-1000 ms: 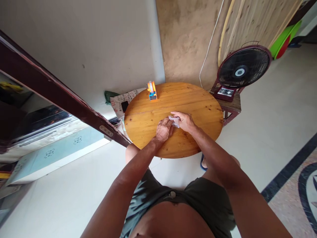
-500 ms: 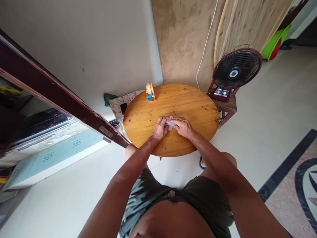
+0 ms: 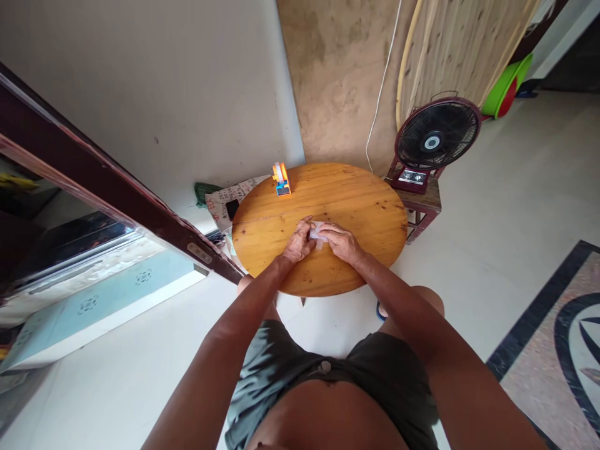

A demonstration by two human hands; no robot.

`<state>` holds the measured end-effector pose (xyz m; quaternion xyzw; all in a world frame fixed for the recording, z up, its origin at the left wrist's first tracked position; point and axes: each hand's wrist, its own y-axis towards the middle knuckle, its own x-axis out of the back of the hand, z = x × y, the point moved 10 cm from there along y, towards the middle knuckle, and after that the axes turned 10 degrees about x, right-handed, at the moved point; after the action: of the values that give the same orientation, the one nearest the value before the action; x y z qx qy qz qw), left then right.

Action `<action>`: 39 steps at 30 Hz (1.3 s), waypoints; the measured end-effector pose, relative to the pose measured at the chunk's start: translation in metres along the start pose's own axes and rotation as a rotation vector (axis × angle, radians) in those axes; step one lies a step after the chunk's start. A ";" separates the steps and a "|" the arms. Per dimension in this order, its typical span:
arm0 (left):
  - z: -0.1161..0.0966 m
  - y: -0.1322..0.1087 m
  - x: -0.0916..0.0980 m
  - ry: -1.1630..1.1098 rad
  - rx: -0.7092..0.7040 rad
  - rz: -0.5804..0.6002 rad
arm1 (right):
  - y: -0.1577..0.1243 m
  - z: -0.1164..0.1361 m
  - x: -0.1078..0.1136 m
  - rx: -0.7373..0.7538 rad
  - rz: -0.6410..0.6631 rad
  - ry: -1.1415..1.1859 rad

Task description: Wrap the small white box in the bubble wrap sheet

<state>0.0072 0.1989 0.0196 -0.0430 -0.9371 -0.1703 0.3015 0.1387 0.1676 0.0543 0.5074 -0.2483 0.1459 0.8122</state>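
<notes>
A small, pale, translucent plastic packet [image 3: 319,232] is between my two hands, low over the wooden table; a pale strip or flap hangs from its near side. My left hand [image 3: 299,242] grips the packet's left edge, one finger lifted a little away from it. Bent over the packet's right side, my right hand [image 3: 343,242] holds it with closed fingers. What the packet contains is too small to make out. Farther back, an orange and blue tape dispenser [image 3: 282,180] stands near the table's far left edge, apart from both hands.
The round wooden table [image 3: 356,194] stands against the wall. A black-faced fan [image 3: 438,137] sits on a wooden stool [image 3: 424,199] to the right. Left of the table are a dark phone-like object [image 3: 232,209] on printed sacking and a dark door frame [image 3: 140,194].
My left hand has loosened slightly, its finger lifting, so more of the packet shows. My right hand stays on the packet. The whole view has shifted a little.
</notes>
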 end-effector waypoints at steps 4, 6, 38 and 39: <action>0.007 0.007 -0.008 -0.146 0.064 0.026 | 0.000 -0.001 0.003 -0.022 -0.035 0.003; 0.010 0.007 -0.010 -0.230 0.110 0.028 | 0.000 -0.003 0.004 -0.051 -0.042 0.025; 0.001 0.007 -0.003 -0.033 -0.089 -0.027 | 0.008 -0.056 0.004 -0.146 -0.007 -0.025; 0.001 0.007 -0.003 -0.024 -0.091 -0.029 | 0.007 -0.053 0.004 -0.123 -0.001 -0.056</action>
<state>0.0103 0.2055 0.0191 -0.0451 -0.9324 -0.2168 0.2856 0.1523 0.2182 0.0427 0.4605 -0.2789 0.1157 0.8347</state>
